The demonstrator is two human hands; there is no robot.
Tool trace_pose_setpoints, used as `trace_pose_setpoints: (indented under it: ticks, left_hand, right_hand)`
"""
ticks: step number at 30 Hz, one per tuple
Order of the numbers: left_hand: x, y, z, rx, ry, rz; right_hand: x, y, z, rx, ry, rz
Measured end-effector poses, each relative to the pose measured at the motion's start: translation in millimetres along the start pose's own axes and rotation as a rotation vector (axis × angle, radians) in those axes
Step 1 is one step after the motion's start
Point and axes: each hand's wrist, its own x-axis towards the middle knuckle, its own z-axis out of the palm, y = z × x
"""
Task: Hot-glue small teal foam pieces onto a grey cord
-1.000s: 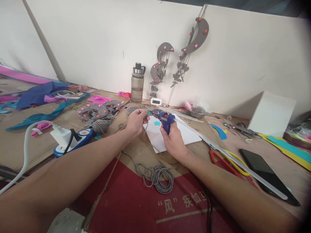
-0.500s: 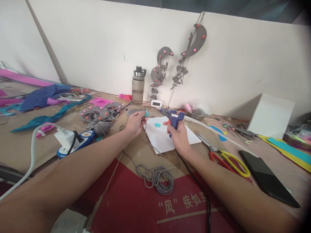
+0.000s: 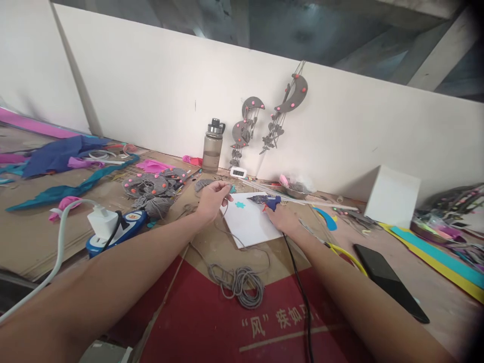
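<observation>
Two hands work over a white square board (image 3: 251, 224) on the table: left hand (image 3: 212, 199) pinches a small teal foam piece (image 3: 231, 189), right hand (image 3: 282, 219) rests half-closed beside the blue glue gun (image 3: 264, 200) lying crosswise.

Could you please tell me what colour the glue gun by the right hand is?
The glue gun is dark blue with a small red-orange trigger; the head view shows it, beside the right hand.

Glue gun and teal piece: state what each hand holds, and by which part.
The right hand grips the blue glue gun by its handle, low over the white sheet. The left hand pinches a small teal piece between its fingertips.
</observation>
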Motion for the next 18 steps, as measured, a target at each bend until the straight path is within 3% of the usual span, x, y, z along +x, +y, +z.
trace_pose_setpoints:
  ticks: [3,5,6,9,13,16,18]
  left_hand:
    - [0,0,-0.9,0.112,0.028,0.059]
    - [0,2,-1.1,0.202,0.076,0.153]
    - [-1,4,-0.9,0.24,0.098,0.207]
    - [-5,12,0.3,0.303,0.127,0.322]
    - [-11,24,2.1,0.362,0.131,0.428]
    - [-12,29,4.0,0.348,0.141,0.4]
    - [-11,29,5.9,0.284,0.142,0.319]
  right_hand:
    - [-6,0,-2,-0.006,0.266,-0.119]
    - [-11,-8,-8,0.193,0.428,-0.264]
    - [-13,-16,-11,0.358,0.444,-0.345]
    - [-21,-50,-16,0.939,0.305,-0.453]
    - [-27,-98,-12,1.495,0.031,-0.291]
    - [-28,-112,-6,1.701,-0.097,-0.192]
    - [-28,-110,-2,1.676,-0.069,-0.226]
